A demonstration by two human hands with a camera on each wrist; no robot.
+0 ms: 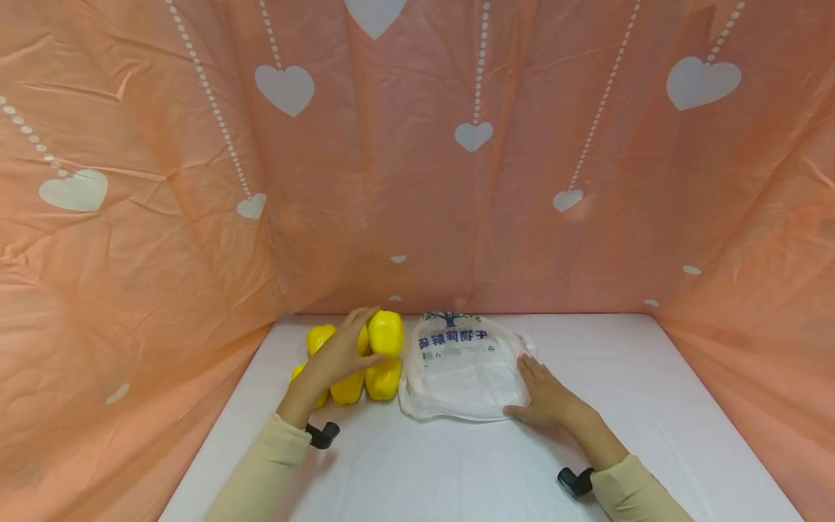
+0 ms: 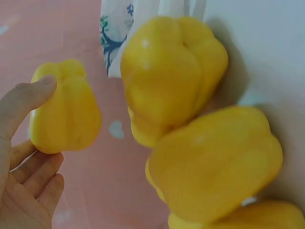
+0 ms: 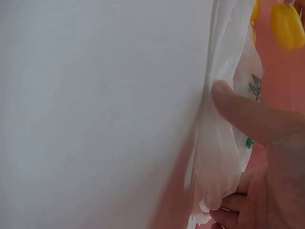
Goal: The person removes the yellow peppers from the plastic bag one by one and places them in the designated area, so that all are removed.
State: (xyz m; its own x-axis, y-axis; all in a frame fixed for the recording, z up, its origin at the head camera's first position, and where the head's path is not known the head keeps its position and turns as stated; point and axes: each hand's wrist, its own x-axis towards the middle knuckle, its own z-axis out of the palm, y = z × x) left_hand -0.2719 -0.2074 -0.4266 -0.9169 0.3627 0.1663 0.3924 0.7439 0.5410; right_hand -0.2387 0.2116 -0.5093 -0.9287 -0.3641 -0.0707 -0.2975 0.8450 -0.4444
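My left hand (image 1: 339,355) grips a yellow bell pepper (image 2: 66,109) between thumb and fingers, raised above the others in the left wrist view. Several more yellow bell peppers (image 1: 347,389) lie grouped beneath and around that hand, one (image 2: 217,164) close to the wrist camera. Right of them a white plastic bag (image 1: 472,380) lies flat, printed with a blue tree and lettering. With fingers and thumb spread, my right hand (image 1: 548,395) touches the bag's right side. Its thumb (image 3: 238,107) rests against the thin plastic, and the other fingers lie at the bag's edge.
A white table (image 1: 417,471) carries everything. Orange cloth (image 1: 417,181) with white hearts hangs behind it and along both sides. Black wrist devices (image 1: 575,481) sit at both wrists, below the light sleeves.
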